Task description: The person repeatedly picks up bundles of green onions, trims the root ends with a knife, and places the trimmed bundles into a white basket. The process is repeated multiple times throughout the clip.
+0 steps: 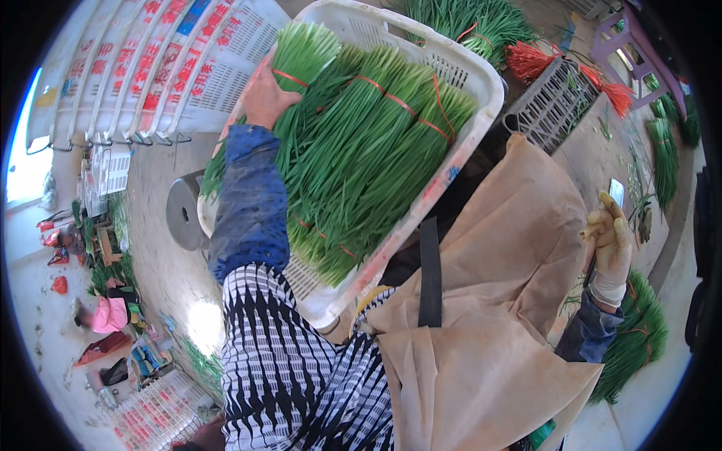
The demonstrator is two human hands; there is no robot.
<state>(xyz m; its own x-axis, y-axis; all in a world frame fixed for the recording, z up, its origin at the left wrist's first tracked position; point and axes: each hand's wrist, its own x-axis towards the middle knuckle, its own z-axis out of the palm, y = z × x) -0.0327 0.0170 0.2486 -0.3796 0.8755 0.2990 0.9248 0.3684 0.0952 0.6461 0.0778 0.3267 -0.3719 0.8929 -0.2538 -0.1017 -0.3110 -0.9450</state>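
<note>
My bare left hand (269, 101) is closed round the side of a chive bundle (304, 59), just below its red tie. That bundle's pale cut ends point up at the far left corner of a white plastic crate (485, 90). Several more tied chive bundles (361, 146) fill the crate, most with pale ends toward the far side. At the near end, another bundle (333, 265) lies the opposite way. My right hand (612, 242), in a stained pale glove, hangs off to the right with fingers loosely bent and apart. Nothing shows in it.
Nested white crates (152, 67) stand at the left, beside a round grey stool (186, 211). A grey basket (550, 101) has red ties (527, 61) at its end. Loose chives (634, 338) lie right, near a phone-like object (616, 193). A person in pink (109, 314) sits far left.
</note>
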